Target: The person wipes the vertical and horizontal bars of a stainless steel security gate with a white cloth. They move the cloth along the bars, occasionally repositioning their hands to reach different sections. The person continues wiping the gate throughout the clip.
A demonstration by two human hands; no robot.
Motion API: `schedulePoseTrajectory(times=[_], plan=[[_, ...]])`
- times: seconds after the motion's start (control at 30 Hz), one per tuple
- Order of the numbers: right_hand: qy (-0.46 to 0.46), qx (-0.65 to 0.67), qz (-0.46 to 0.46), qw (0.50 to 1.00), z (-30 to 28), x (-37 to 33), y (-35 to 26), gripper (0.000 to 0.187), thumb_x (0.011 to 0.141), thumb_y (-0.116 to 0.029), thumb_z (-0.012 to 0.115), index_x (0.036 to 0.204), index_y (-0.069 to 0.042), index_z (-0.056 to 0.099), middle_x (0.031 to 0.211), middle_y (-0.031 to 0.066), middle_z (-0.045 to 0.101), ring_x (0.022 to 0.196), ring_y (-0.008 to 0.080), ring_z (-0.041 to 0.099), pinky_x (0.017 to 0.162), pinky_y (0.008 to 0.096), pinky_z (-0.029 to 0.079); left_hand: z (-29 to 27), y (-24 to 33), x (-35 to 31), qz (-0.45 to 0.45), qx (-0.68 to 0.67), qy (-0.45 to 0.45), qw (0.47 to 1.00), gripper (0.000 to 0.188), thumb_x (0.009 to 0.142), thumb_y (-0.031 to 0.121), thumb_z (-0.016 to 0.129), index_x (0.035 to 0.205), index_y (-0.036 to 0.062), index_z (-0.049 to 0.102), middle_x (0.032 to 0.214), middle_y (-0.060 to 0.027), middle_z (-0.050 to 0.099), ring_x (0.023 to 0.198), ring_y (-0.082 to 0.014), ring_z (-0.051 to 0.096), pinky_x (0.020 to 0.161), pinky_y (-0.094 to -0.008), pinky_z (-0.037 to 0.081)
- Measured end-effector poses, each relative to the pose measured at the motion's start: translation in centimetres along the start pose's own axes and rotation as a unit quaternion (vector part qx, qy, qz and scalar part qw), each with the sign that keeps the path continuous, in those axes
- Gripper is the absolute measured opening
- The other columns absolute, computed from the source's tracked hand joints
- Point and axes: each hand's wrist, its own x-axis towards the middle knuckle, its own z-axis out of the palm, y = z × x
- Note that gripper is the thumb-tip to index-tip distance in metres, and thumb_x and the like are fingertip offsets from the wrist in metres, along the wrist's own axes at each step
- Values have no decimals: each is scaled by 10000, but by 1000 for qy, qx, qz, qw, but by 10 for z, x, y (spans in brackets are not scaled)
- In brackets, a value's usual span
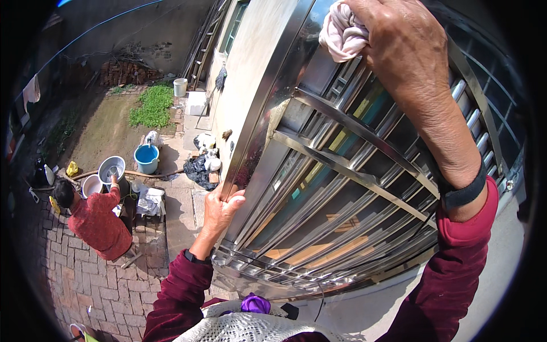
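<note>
A crumpled pale pink-white cloth (342, 33) is bunched in my right hand (407, 48), raised at the upper right. The cloth lies against the top of a shiny metal window grille (367, 179) with slanted bars and crosspieces. Lower down, my left hand (220, 212) grips the outer left edge of the grille's broad steel frame (275, 77), its thumb on the near face and its other fingers partly hidden. Behind the bars is dark glass with reflections.
Down on the brick-paved yard (85, 279), a person in red (101, 225) sits low with a hand in a metal basin (111, 169). Nearby stand a blue bucket (146, 158) and black and white bags (200, 170). A ladder (206, 43) leans at the far wall.
</note>
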Motion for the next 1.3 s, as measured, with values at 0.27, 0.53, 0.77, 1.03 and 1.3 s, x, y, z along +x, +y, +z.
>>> schedulePoseTrajectory(times=[0.27, 0.53, 0.77, 1.03, 1.3], plan=[[-38, 157, -51, 985, -30, -17, -53, 112, 771, -106, 702, 864, -62, 657, 889, 55, 603, 891, 191, 612, 755, 307, 477, 2, 6, 2, 24, 15, 7, 1000, 555, 835, 488, 785, 828, -22, 568, 711, -3, 539, 741, -96, 617, 732, -279, 534], [84, -30, -13, 996, -10, 21, 16, 137, 747, -138, 735, 853, -86, 666, 897, 61, 645, 918, 205, 644, 792, 340, 497, 1, 4, 0, 15, -11, 8, 1000, 503, 835, 431, 792, 859, -24, 576, 730, -12, 552, 764, -98, 627, 736, -280, 537], [58, 56, 28, 996, -8, 8, -16, 98, 718, -166, 757, 747, -103, 687, 813, 50, 662, 869, 179, 661, 767, 326, 495, 2, 4, 1, 17, -7, 2, 1000, 519, 847, 447, 782, 818, -17, 550, 694, -3, 497, 688, -85, 526, 712, -280, 517], [-10, 87, -47, 995, -31, -9, -38, 188, 772, -118, 706, 939, -53, 649, 887, 81, 650, 912, 215, 642, 783, 343, 487, 4, 7, 0, 31, 2, 28, 999, 525, 868, 466, 761, 782, -8, 551, 669, 3, 489, 671, -86, 500, 672, -287, 499], [74, -21, -13, 997, -16, 9, 2, 288, 754, -154, 751, 1019, -108, 650, 996, 59, 660, 984, 209, 636, 818, 358, 474, 1, 4, -1, 28, 26, 18, 999, 544, 864, 507, 752, 788, -5, 582, 661, 9, 459, 646, -92, 425, 601, -290, 422]])
